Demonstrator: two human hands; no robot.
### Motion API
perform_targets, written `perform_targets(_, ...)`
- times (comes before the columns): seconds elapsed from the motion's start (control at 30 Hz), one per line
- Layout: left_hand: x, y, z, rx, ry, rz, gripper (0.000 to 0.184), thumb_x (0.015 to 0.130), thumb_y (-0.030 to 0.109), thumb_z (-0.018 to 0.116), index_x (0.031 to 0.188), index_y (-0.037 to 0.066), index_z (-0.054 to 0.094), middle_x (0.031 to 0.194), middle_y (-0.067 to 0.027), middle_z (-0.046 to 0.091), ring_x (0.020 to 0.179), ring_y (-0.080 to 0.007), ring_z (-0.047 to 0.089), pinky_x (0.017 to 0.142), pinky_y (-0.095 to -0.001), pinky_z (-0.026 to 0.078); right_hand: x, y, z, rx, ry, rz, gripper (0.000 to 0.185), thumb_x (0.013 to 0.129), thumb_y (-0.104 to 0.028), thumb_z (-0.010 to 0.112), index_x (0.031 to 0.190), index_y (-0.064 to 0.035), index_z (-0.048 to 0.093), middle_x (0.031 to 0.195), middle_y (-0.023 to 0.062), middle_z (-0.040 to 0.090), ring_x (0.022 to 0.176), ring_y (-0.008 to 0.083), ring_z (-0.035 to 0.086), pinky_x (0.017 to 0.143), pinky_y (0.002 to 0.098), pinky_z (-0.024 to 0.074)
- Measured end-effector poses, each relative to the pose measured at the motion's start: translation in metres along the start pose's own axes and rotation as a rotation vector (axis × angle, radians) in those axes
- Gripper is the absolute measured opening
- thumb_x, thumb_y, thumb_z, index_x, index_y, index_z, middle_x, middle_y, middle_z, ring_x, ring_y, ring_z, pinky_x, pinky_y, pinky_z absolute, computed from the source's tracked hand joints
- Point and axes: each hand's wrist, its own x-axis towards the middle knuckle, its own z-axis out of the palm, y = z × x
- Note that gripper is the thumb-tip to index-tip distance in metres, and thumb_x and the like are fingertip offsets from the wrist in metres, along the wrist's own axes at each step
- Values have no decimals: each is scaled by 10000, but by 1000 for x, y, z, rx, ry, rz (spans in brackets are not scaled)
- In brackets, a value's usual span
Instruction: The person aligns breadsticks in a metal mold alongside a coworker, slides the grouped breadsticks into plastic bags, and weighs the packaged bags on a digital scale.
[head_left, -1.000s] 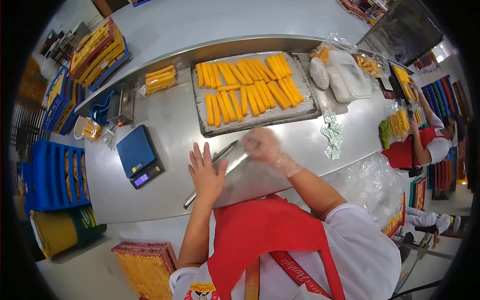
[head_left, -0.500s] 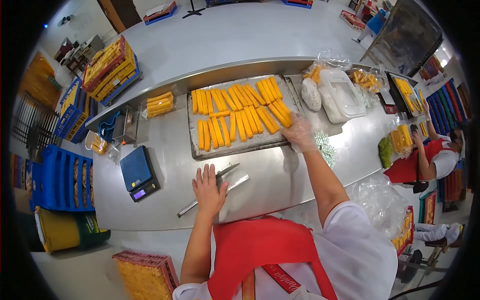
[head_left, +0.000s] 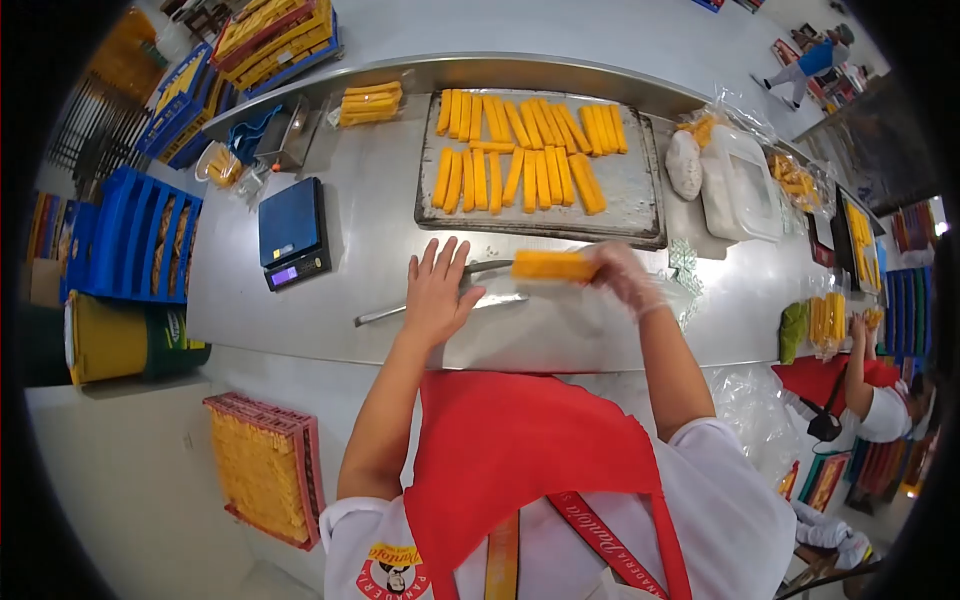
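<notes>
While my left hand (head_left: 437, 300) lay open by the metal tool (head_left: 380, 316), my gloved right hand (head_left: 625, 279) gripped some just-grabbed yellow sticks (head_left: 548, 265) over the table (head_left: 545, 342), so yeah, the tray (head_left: 631, 195) now had a bare near right corner

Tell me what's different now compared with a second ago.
The right hand took yellow sticks from the tray's near right corner and brought them toward the person and leftward, leaving a gap there. The left hand stayed spread over the metal tool; the scale stayed put.
</notes>
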Motion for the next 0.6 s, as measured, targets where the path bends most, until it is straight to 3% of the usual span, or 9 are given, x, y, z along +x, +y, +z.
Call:
perform_targets(0.07,1,-2,3,-4,7,18,746,937,563,531,1520,128,368,1552,-144,381,1434,-424,296,1137,-642,217,-4,-13,46,12,-18,192,380,933,-390,588,936,-18,665,684,55,630,638,156,624,562,280,494)
perform_targets(0.1,3,-2,4,-1,1,41,745,940,570,519,1519,127,370,1550,-144,383,1432,-423,298,1137,-641,219,13,5,49,-32,-120,218,470,968,-438,530,876,0,675,699,116,645,661,244,643,644,362,535)
perform_targets(0.13,5,-2,4,1,-5,67,744,943,578,507,1518,125,372,1548,-145,386,1431,-422,301,1136,-640,222,14,2,57,-35,-113,216,470,968,-438,530,876,0,675,699,116,645,661,244,643,644,362,535)
perform_targets(0.2,7,-2,2,9,-26,76,742,945,579,501,1516,121,376,1548,-147,386,1430,-423,303,1136,-638,225,19,-7,72,-593,-91,296,585,977,-492,497,800,37,673,707,215,660,727,358,670,748,439,534)
perform_targets(0.23,6,-1,1,19,-51,76,740,947,580,496,1513,117,381,1548,-149,386,1428,-423,305,1135,-635,228,23,-8,76,-926,11,146,641,970,-538,483,800,44,694,719,271,660,810,428,679,850,467,506)
perform_targets(0.27,6,0,0,17,-49,83,740,947,580,496,1513,117,381,1548,-149,386,1428,-423,305,1135,-635,228,23,-14,72,-926,18,146,641,970,-538,483,800,44,694,719,271,660,810,428,679,850,467,506)
perform_targets(0.4,7,0,-2,-7,-53,89,730,945,546,515,1503,92,388,1546,-163,383,1419,-431,314,1130,-625,247,45,-37,29,-965,746,-68,417,921,-404,584,962,-15,728,860,246,694,968,421,668,883,482,504)
perform_targets(0.53,7,0,-2,-17,-46,85,728,944,561,515,1493,94,408,1535,-164,402,1408,-431,334,1124,-619,259,56,-37,2,-1003,851,-303,345,898,-350,624,974,-23,705,854,215,685,969,398,660,816,497,530)
perform_targets(0.6,7,0,-3,-18,-59,88,722,948,543,515,1496,87,398,1540,-169,392,1411,-434,326,1124,-616,261,50,-50,15,-1342,782,-533,319,898,-341,638,976,-36,690,793,194,660,925,364,659,748,494,540)
